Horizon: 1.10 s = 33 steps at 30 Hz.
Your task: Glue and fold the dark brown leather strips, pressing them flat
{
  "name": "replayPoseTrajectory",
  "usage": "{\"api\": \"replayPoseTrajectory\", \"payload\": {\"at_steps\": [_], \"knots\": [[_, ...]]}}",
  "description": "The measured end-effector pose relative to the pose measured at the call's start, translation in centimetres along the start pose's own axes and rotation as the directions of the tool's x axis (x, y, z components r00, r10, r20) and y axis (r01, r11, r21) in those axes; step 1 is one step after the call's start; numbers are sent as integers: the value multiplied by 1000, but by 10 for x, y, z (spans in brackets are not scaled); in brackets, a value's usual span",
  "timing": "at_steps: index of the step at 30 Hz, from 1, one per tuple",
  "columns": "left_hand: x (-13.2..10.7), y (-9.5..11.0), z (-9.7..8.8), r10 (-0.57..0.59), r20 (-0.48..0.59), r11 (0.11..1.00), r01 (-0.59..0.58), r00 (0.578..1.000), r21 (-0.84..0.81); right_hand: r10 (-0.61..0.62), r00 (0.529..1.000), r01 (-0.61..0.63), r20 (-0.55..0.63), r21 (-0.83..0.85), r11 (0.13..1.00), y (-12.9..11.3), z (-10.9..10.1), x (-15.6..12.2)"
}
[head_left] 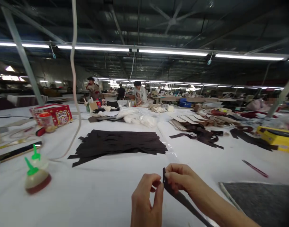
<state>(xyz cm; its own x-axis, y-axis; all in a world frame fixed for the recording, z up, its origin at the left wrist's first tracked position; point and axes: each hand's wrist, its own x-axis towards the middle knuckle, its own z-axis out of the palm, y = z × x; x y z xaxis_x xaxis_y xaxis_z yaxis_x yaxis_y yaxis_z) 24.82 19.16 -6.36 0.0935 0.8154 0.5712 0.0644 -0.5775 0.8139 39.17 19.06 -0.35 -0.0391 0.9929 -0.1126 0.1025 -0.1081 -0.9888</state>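
My right hand (182, 179) pinches a dark brown fabric strip (182, 199) near its end, which points up. The rest of the strip slants down to the right, under my right forearm, and out at the bottom edge. Close against the left side of that end is my left hand (146, 200), its thumb and index fingertips drawn together. Whether anything small lies between those fingertips is too fine to see. Beyond both hands, a wide pile of similar dark strips (120, 142) lies flat on the white table (99, 192).
Two squeeze bottles with green nozzles, the nearer one (38, 179) holding reddish liquid, stand at left near a red box (54, 114). At right are a pen-like tool (255, 168), a grey mat (265, 201) and a yellow box (278, 140). A hanging cable (74, 63) reaches the table. People work farther back.
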Motion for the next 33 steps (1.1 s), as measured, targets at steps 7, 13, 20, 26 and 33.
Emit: {"api": "replayPoseTrajectory", "payload": {"at_steps": [7, 13, 20, 26, 33], "knots": [[-9, -16, -5, 175, -37, 969, -166, 984, 182, -11, 1000, 11, -8, -44, 999, 7, 19, 6], [-13, -24, -3, 264, -14, 908, -244, 964, 340, -4, 999, 1, -47, -44, 999, 12, 22, 3], [-19, -22, -1, 172, -52, 905, -137, 984, 404, -13, 997, 4, -79, -121, 993, 16, 23, 3], [-25, -18, -10, 8, -128, 941, 36, 992, 337, -9, 998, 3, -54, -108, 994, 30, 34, 9], [-44, -27, -27, -99, -157, 942, 144, 983, 304, -15, 994, 5, -104, -101, 995, 29, 37, 17]]}}
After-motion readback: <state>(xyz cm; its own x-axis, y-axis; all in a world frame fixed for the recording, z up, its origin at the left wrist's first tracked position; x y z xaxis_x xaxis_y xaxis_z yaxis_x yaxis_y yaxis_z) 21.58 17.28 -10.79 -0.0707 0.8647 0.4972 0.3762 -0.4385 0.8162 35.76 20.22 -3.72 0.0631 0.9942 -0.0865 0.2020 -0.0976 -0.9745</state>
